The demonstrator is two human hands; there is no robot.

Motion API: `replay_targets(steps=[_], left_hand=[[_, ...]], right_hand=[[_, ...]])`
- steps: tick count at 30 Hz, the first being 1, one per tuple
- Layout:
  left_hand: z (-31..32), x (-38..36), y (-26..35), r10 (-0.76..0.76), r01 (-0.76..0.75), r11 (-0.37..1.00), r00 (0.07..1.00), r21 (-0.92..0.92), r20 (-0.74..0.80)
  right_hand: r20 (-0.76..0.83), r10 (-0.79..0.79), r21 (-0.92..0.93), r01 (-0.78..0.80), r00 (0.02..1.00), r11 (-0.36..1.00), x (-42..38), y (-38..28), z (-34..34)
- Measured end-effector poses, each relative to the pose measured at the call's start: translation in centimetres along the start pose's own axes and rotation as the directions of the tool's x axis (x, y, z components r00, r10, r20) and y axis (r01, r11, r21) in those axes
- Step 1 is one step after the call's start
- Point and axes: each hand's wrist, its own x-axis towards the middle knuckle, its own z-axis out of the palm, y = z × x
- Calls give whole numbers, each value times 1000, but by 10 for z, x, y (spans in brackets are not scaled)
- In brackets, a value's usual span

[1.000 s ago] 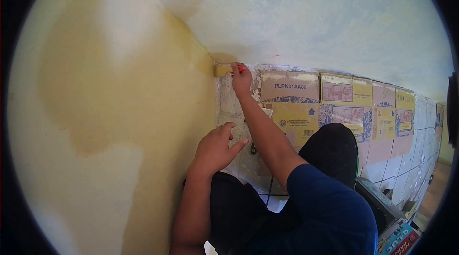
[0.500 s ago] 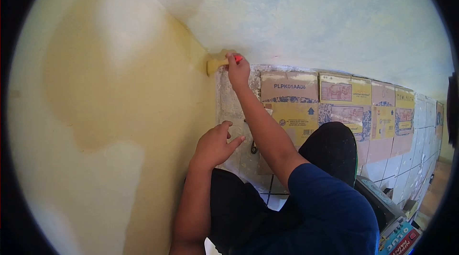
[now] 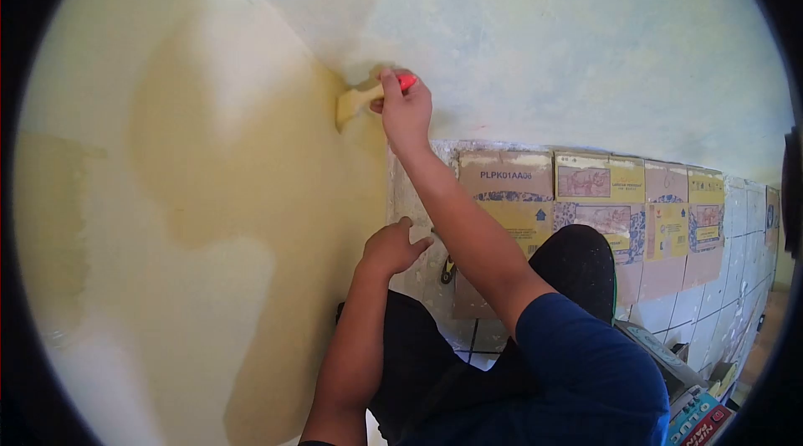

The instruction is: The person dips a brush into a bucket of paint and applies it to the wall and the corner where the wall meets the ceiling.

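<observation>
A paintbrush [image 3: 360, 102] with a red handle end is gripped in my right hand [image 3: 406, 115]. Its yellow, paint-covered bristles press against the yellow wall [image 3: 276, 170], close to the corner with the paler wall [image 3: 569, 53]. Lower down, my left hand [image 3: 396, 248] hangs beside the yellow wall with its thumb and fingers apart, holding nothing. A small black and yellow tool [image 3: 448, 270] lies on the floor just right of that hand, partly hidden by my right forearm.
Flattened cardboard [image 3: 507, 172] covers the tiled floor along the foot of the pale wall. Bare tiles [image 3: 686, 304] with paint specks show beyond it. At lower right stands a paint box or can [image 3: 701, 419] with printed lettering, beside a grey container [image 3: 661, 354].
My right hand and the paintbrush have moved up and left along the wall near the corner. My left hand has shifted slightly right and down, and the view has tilted a little.
</observation>
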Motion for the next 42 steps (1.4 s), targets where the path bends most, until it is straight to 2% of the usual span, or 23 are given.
replay_targets(steps=[2,3,5,8,10,12,13,15,16,17,18,19,22,24,25,27,31,33,34,36,37,39,42], left_hand=[[0,6,3,-1,1,1000,1000,25,-5],[-2,8,6,5,-5,999,1000,45,-6],[-2,11,8,9,-8,998,1000,63,-16],[-2,10,13,20,-20,999,1000,44,3],[-2,9,15,17,-17,999,1000,38,7],[1,9,13,18,-18,1000,1000,24,-3],[2,9,11,27,-27,1000,1000,13,-7],[4,7,11,22,-22,1000,1000,-7,0],[2,7,11,23,-23,999,1000,-22,-4],[1,6,11,27,-27,999,1000,-19,-7],[0,6,11,19,-19,1000,1000,-12,3],[0,5,11,11,-10,1000,1000,-5,14],[-3,5,11,3,-4,1000,999,29,36],[1,7,6,5,-6,1000,999,23,41],[3,9,4,8,-9,1000,999,17,40],[3,10,3,22,-22,1000,999,16,27],[1,5,4,32,-33,999,999,43,21],[-4,0,9,23,-24,999,999,37,31],[-5,-1,12,14,-15,1000,999,27,43],[-3,0,11,22,-23,1000,999,17,47],[-4,0,11,24,-24,1000,998,15,52],[2,1,7,42,-42,999,999,29,17],[14,12,-2,85,-84,996,996,20,-21]], right_hand=[[21,28,369,-34,999,929,-6,-53,11],[30,13,368,-23,999,929,-6,-69,13],[99,-44,543,-17,994,840,-9,-91,12],[146,36,566,-114,989,817,-5,-67,2],[82,117,536,-143,990,832,-1,-11,-8],[-23,277,412,-244,960,878,-2,67,-37],[-22,282,411,-248,959,877,-2,81,-43],[-108,155,196,-132,982,972,-4,101,-54],[-111,154,198,-130,982,972,0,113,-59],[-136,-36,-178,11,990,984,7,124,-63],[-91,-222,-528,142,971,837,12,128,-64],[-93,-226,-527,145,970,837,10,113,-56],[-59,-117,-371,87,991,924,3,52,-17],[0,-20,96,20,1000,995,-8,-1,4],[-2,-21,95,21,1000,995,-13,-23,6],[18,137,538,-125,990,834,-19,-51,6],[30,218,616,-190,976,765,-12,1,-15],[-69,308,448,-246,949,859,-13,52,-34],[-69,302,446,-241,951,862,-13,73,-41],[-172,133,45,-127,976,991,-18,90,-49],[-171,128,44,-122,977,991,-15,85,-47],[-110,-72,-189,50,991,981,-10,64,-36],[-42,-123,-48,121,992,992,-7,0,7]])
